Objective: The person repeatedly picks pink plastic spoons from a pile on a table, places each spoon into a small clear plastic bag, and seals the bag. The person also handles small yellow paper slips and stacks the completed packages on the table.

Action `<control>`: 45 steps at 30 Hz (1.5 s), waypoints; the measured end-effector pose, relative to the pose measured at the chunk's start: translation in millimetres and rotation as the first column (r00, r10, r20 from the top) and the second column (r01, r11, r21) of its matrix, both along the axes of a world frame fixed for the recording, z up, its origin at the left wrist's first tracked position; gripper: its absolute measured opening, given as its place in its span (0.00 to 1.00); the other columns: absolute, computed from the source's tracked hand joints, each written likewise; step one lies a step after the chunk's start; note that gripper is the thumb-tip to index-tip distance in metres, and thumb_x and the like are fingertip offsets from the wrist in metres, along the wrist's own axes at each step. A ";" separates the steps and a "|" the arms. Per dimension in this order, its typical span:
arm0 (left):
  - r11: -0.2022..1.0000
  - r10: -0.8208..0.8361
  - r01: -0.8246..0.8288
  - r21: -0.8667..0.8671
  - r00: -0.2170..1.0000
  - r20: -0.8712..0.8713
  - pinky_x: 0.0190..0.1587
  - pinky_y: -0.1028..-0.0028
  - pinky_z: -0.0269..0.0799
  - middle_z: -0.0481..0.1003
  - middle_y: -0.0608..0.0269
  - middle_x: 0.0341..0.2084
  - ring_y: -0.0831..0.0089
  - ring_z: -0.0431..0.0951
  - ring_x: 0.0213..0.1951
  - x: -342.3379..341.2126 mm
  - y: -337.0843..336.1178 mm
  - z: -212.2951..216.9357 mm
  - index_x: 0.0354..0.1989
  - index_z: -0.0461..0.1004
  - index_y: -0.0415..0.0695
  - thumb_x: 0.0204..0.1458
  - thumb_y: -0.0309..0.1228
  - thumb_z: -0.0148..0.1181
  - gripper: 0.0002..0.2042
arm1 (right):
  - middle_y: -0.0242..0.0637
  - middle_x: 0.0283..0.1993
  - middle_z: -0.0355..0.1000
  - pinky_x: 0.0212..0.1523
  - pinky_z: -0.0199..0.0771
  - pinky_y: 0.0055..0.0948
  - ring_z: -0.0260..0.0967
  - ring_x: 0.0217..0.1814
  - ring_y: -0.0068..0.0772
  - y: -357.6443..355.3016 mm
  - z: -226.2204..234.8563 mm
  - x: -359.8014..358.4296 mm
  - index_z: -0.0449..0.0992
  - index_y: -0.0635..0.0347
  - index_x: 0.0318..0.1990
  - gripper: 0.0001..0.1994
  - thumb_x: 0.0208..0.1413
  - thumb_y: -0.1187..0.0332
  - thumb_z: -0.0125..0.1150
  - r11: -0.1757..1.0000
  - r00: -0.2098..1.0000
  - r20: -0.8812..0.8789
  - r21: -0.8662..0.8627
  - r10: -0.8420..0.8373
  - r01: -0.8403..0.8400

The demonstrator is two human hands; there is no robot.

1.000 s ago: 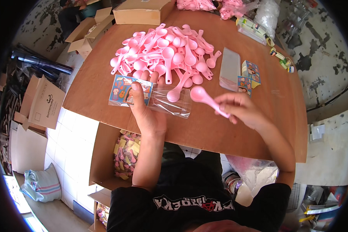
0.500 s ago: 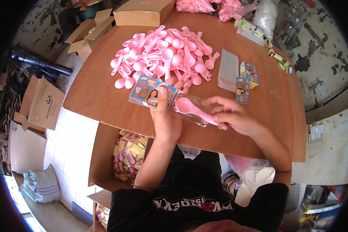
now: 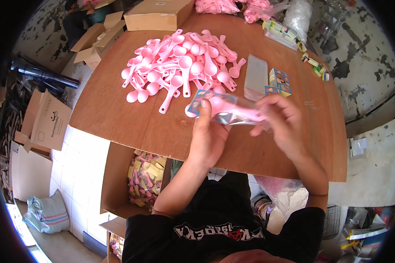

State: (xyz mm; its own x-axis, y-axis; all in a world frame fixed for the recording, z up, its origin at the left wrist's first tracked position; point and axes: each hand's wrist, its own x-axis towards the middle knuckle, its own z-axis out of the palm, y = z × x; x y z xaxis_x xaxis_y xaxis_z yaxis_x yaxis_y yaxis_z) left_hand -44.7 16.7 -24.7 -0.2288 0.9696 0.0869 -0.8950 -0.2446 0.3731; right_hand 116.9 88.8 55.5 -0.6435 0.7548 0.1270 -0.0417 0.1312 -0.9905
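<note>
- Two hands are at work over the near part of the one brown table (image 3: pixel 131 131).
- The left hand (image 3: pixel 211 139) holds one clear bag (image 3: pixel 226 118) and one blue printed card (image 3: pixel 199 96), its thumb on top.
- One pink spoon (image 3: pixel 235 109) lies lengthwise at the bag, bowl to the left over the card, handle to the right; blur hides whether it is fully inside.
- The right hand (image 3: pixel 286 124) has its fingers bent at the handle end; I cannot tell whether they pinch it.
- One more pink bowl (image 3: pixel 189 111) shows past the card's left edge, held or lying, I cannot tell.
- Left and far of the hands is one heap of pink spoons (image 3: pixel 185 65), too overlapped to count; one at its near edge points its handle toward the person.
- Far of the right hand: one stack of clear sleeves (image 3: pixel 256 78), with two groups of blue cards (image 3: pixel 280 80) just right of it.
- One closed carton (image 3: pixel 156 17) sits at the table's far left.
- One open carton (image 3: pixel 118 179) of packed pieces stands near left, below the tabletop.
- One striped sack (image 3: pixel 48 212) lies farther left on the floor.
</note>
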 end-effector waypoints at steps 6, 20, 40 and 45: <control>0.879 0.378 -0.442 -0.178 0.875 -0.302 0.67 0.54 0.52 0.61 0.57 0.61 0.62 0.61 0.64 8.2 -7.3 12.3 0.69 0.51 0.45 0.61 0.37 0.52 0.29 | 0.34 0.32 0.75 0.22 0.67 0.16 0.70 0.22 0.17 25.7 47.8 17.9 0.76 0.65 0.43 0.09 0.62 0.69 0.59 0.887 0.916 -0.269 0.278 -0.297 0.369; 0.899 0.437 -0.193 0.392 0.353 -0.828 0.62 0.63 0.63 0.68 0.49 0.56 0.62 0.69 0.58 5.5 -4.3 34.7 0.61 0.63 0.34 0.49 0.29 0.69 0.32 | 0.28 0.26 0.73 0.26 0.63 0.17 0.65 0.27 0.12 9.2 33.9 -8.4 0.80 0.66 0.32 0.06 0.57 0.71 0.66 0.908 0.964 -0.006 0.334 -0.265 0.252; 0.897 0.315 -0.316 0.309 -0.036 -0.949 0.20 0.67 0.69 0.72 0.49 0.14 0.60 0.75 0.15 11.2 -19.5 53.7 0.43 0.76 0.36 0.52 0.20 0.58 0.10 | 0.32 0.36 0.71 0.39 0.66 0.36 0.68 0.40 0.37 -10.6 35.8 -7.9 0.81 0.58 0.34 0.12 0.37 0.76 0.70 0.050 0.920 0.131 0.991 -0.370 -0.121; 0.882 0.411 -0.168 0.440 -0.180 -0.894 0.21 0.75 0.66 0.73 0.53 0.15 0.74 0.72 0.15 3.8 -15.7 43.5 0.48 0.76 0.33 0.50 0.18 0.59 0.15 | 0.31 0.33 0.69 0.38 0.66 0.34 0.67 0.36 0.34 -5.3 35.3 0.1 0.77 0.61 0.28 0.08 0.35 0.76 0.67 0.107 0.931 0.151 0.987 -0.334 -0.122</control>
State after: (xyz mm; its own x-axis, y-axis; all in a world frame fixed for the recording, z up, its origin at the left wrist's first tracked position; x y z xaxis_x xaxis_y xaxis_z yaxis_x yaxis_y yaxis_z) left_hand -41.0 1.0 18.8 -0.0372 0.7813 0.6230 0.5641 -0.4982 0.6585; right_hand 117.0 83.5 90.8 -0.7344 0.1763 0.6554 0.2872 0.9557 0.0648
